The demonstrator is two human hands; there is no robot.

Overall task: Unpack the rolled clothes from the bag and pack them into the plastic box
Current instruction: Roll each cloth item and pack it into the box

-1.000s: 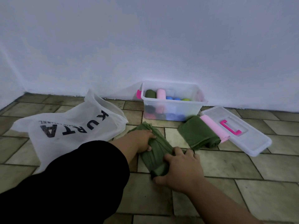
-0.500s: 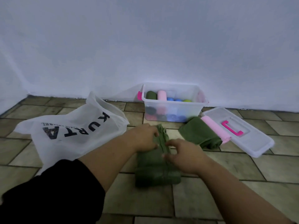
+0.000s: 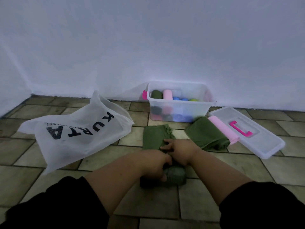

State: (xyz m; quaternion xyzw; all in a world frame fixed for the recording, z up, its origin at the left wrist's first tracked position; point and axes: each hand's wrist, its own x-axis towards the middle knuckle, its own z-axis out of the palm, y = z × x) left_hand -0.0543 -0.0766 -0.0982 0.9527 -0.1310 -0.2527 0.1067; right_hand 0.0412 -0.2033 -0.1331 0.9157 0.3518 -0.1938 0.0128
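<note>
A green garment [image 3: 154,138] lies on the tiled floor in front of me, its near end wound into a roll [image 3: 175,176]. My left hand [image 3: 154,166] curls over the rolled end and grips it. My right hand [image 3: 179,149] rests on the cloth just beyond, fingers bent into the fabric. The clear plastic box [image 3: 179,111] stands against the wall with green, pink, blue and yellow-green rolls inside. The white bag [image 3: 77,131] printed KURTA lies flat at the left.
Another green garment [image 3: 205,134] and a pink roll [image 3: 222,129] lie right of my hands, the pink one against the box's clear lid [image 3: 257,141] with its pink handle [image 3: 240,131]. A white wall runs close behind the box.
Both hands have drawn back toward me and the garment's near end has been wound up into a thicker roll. The flat part beyond my hands is shorter.
</note>
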